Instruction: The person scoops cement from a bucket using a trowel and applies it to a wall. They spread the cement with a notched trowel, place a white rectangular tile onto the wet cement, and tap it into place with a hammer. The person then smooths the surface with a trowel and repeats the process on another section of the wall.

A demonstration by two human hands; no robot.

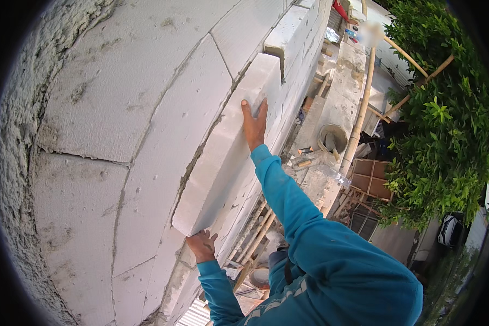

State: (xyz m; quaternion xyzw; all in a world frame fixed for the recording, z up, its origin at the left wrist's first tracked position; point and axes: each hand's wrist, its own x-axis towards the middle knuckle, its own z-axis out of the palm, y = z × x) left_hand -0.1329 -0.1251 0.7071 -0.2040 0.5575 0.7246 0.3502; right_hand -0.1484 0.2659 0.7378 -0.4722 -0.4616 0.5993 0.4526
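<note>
A long pale aerated concrete block (231, 141) lies along the wall of similar blocks (171, 103), standing out from its face. My right hand (254, 124) grips the block's upper part, thumb and fingers spread over its edge. Lower down, my left hand (202, 245) cups the block's near end, with some fingers hidden beneath it. Beyond the far end of the held block, across a dark gap, sits another block (284, 33). Dark joint lines run between the wall blocks.
To the right runs a scaffold plank (339, 103) with a mortar bucket (332, 138) and small tools on it. A long bamboo pole (364, 103) borders it. Another person's red sleeve (340, 9) shows at the top. Leafy branches (445, 130) hang at the far right.
</note>
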